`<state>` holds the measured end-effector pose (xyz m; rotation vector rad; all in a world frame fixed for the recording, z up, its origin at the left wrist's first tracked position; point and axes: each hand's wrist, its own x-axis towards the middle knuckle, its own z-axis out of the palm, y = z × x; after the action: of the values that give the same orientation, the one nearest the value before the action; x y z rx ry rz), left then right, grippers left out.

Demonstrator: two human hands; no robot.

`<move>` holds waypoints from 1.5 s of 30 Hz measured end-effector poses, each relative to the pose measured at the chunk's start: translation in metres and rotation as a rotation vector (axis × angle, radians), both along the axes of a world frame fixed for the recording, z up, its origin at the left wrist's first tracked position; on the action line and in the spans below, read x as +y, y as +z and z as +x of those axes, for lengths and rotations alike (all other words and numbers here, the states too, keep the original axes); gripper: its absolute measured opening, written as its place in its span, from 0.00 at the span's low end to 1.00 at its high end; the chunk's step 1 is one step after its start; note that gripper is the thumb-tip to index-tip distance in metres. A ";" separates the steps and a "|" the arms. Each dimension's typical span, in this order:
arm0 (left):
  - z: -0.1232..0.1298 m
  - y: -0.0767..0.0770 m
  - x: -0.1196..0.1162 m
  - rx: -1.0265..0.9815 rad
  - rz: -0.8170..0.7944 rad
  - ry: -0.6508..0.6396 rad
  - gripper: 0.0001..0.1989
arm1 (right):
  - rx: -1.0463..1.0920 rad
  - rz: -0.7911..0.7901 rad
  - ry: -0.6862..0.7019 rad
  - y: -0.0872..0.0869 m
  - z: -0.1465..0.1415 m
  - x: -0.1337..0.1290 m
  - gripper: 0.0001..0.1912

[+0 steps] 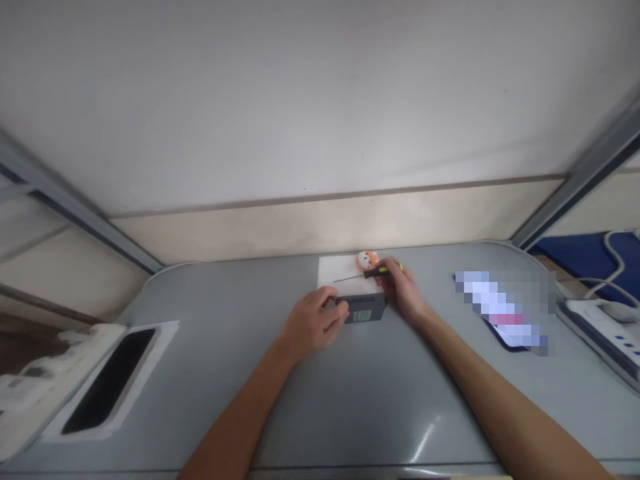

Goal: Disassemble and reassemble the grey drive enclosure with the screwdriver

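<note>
My left hand (316, 319) grips the left end of a small dark grey box (367, 308) with a row of vent slots and a pale label on its near side. In my right hand (403, 287) is a screwdriver (375, 272) with a black and yellow handle, its thin shaft pointing left above a white sheet of paper (333, 268). The right hand is close to the box's right end; whether it touches the box I cannot tell. Just behind the screwdriver sits a small orange and white animal-faced figure (367, 259).
A phone (515, 343) with a blurred-out screen lies at the right, near a white power strip (600, 327) with cables. On the left are a black flat device (113, 383) on white paper and another white power strip (45, 393). A wall (320, 227) stands behind the grey table (225, 300).
</note>
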<state>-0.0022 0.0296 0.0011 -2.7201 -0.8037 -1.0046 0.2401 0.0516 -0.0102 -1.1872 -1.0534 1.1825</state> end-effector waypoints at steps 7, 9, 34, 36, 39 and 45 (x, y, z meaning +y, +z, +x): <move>-0.009 0.001 -0.002 -0.144 -0.016 -0.059 0.12 | -0.161 0.049 0.094 0.009 -0.006 -0.009 0.23; -0.013 -0.003 0.002 -0.251 0.010 0.025 0.15 | -0.160 0.057 0.108 0.007 -0.005 -0.008 0.23; -0.012 -0.027 0.026 -0.132 -0.143 0.365 0.07 | 0.061 -0.030 0.120 0.002 -0.002 -0.004 0.22; -0.013 -0.028 0.027 -0.129 -0.140 0.367 0.06 | 0.068 -0.041 0.129 0.002 -0.003 -0.005 0.23; -0.014 -0.028 0.027 -0.124 -0.139 0.355 0.05 | 0.086 -0.043 0.137 0.002 -0.003 -0.005 0.24; -0.016 -0.026 0.027 -0.122 -0.083 0.315 0.05 | 0.103 -0.033 0.129 -0.002 -0.002 -0.002 0.23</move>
<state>-0.0177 0.0567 -0.0252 -2.5035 -1.2735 -1.0916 0.2378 0.0499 -0.0119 -1.0849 -1.0487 1.3509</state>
